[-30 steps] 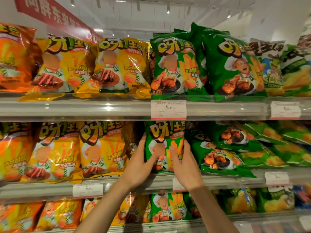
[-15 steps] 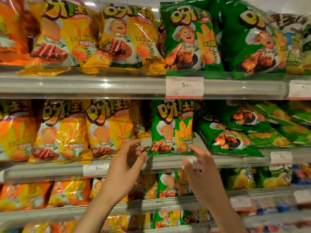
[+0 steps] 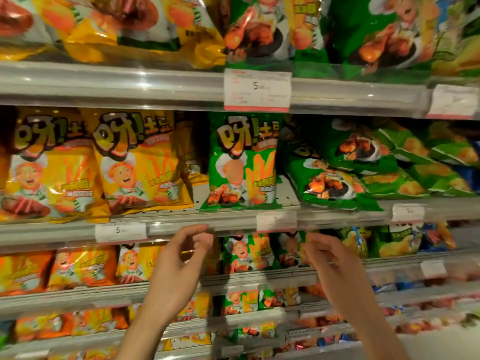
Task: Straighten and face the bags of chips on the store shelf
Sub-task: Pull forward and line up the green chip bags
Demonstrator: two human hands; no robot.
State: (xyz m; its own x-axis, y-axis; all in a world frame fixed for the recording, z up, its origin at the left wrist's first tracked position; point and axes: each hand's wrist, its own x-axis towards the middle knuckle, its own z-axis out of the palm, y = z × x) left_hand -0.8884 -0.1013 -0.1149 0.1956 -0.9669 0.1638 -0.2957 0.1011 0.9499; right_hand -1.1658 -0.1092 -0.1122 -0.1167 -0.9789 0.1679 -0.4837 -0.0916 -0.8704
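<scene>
A green chip bag (image 3: 242,162) stands upright and faces front on the middle shelf (image 3: 207,220). To its left stand two yellow bags (image 3: 140,162). To its right, green bags (image 3: 335,178) lie tilted and fallen over. My left hand (image 3: 179,266) hovers below the shelf edge, fingers loosely curled, holding nothing. My right hand (image 3: 330,261) is beside it at the same height, also empty with fingers apart. Both hands are clear of the green bag.
Yellow and green bags fill the shelf above (image 3: 155,84). White price tags (image 3: 257,90) hang on the shelf rails. Smaller orange and green bags (image 3: 246,253) stand on lower shelves behind my hands. More tilted green bags (image 3: 428,162) lie at the far right.
Both hands let go of the upright green bag and dropped below the shelf edge. The view has tilted downward, so the shelves sit higher in frame.
</scene>
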